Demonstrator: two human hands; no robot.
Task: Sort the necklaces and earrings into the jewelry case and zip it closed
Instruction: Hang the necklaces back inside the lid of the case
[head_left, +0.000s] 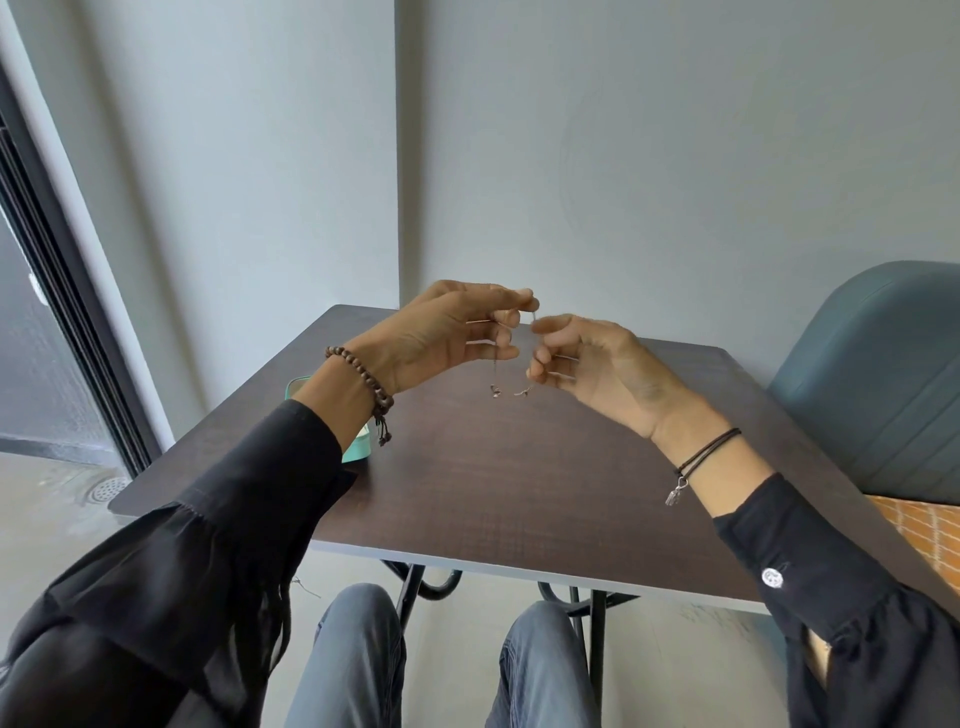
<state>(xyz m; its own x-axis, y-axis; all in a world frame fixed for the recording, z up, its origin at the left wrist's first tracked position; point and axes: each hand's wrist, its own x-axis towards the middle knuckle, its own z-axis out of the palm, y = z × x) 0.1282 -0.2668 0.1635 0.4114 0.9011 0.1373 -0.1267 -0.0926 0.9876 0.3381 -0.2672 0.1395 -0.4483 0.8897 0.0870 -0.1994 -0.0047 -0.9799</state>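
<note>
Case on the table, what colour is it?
The case is teal, shown in the head view, though a sleeve hides most of it.

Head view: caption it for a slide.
Left hand and right hand pinch a thin necklace above the table.

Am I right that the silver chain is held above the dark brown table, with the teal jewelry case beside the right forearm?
No, the head view shows the teal jewelry case beside the left forearm; the silver chain is held above the dark brown table.
</note>
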